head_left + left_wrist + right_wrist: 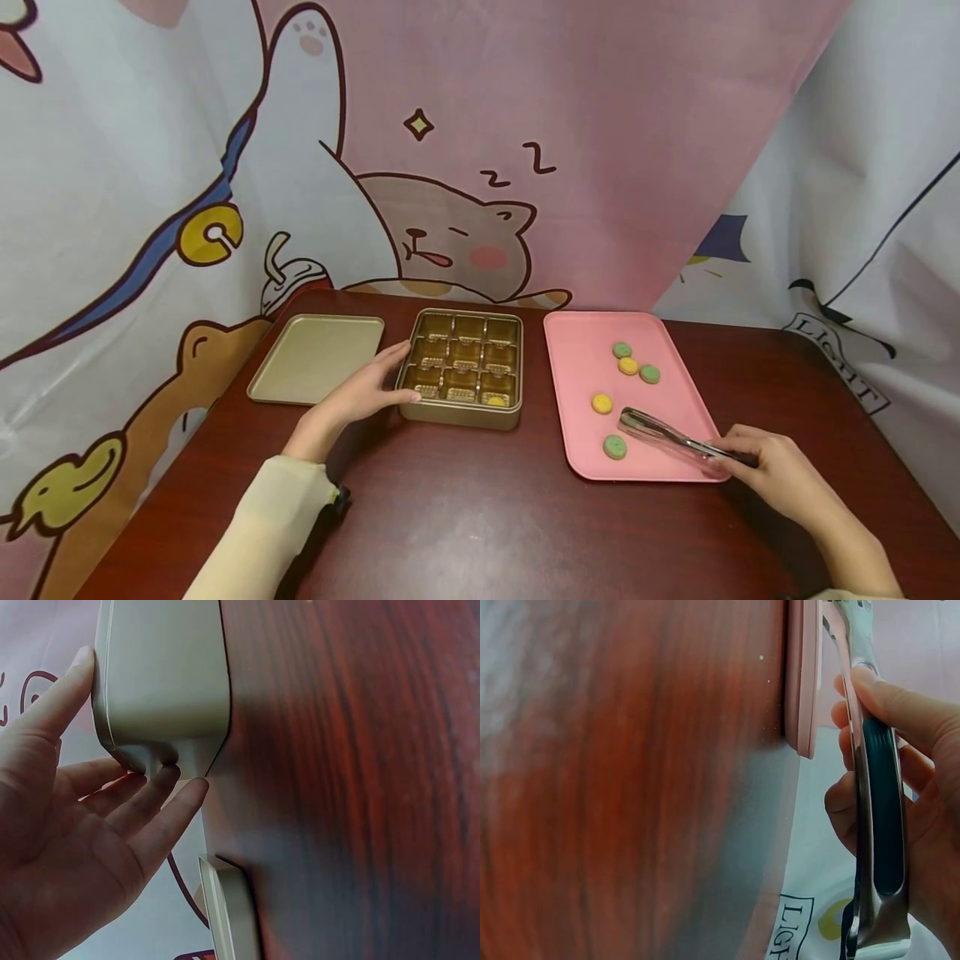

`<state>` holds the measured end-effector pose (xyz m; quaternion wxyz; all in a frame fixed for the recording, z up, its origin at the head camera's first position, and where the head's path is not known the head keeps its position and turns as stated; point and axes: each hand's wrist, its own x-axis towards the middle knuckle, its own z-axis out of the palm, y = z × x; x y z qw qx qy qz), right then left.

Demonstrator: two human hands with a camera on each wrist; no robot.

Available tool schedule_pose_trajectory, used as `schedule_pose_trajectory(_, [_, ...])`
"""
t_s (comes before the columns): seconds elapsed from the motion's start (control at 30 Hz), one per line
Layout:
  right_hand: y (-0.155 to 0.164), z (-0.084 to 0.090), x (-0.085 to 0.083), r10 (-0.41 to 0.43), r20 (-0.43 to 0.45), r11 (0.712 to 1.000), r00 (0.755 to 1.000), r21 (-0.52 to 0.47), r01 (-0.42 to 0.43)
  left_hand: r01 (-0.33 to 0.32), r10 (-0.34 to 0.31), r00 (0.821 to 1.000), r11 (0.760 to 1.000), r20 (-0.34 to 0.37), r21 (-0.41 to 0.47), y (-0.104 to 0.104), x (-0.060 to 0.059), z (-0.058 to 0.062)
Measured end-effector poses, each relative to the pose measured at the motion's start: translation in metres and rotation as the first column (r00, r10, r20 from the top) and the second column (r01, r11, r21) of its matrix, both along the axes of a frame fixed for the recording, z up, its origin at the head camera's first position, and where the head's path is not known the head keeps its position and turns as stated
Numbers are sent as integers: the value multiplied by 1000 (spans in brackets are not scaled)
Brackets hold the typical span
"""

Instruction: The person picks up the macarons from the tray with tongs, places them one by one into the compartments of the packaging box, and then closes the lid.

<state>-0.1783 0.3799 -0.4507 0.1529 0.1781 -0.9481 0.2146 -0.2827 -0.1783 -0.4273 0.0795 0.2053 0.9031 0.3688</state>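
I see my left hand [360,396] reaching out flat, with the arm in a cream sleeve [262,533] coming in from below. Its fingers [161,817] are straight and a little spread, and they touch the left wall of the gold box [462,414]. The thumb presses on the near corner. The gold lid [315,357] lies just past the fingertips, on the far left side.

My right hand [780,475] rests low on the brown table [465,517]. Its fingers [900,705] curl round the tongs [675,440] and pinch the dark handle. The tongs point away from the fingers, over the pink tray [581,367]. Their tips sit between a yellow cookie [602,403] and a green cookie [615,447]. Three more cookies [634,362] lie farther off from the fingers, near the tray's far end.
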Motion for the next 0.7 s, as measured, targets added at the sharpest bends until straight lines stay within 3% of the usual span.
schedule_pose_trajectory(0.27, [-2, 4, -1, 23, -49, 1000, 999, 16, -23, 0, 0, 1000, 1000, 0, 7, 0, 0, 1])
schedule_pose_trajectory(0.7, [-11, 12, -7, -20, 5, 1000, 1000, 8, 20, 1, -1, 1000, 1000, -2, -6, 0, 0, 1])
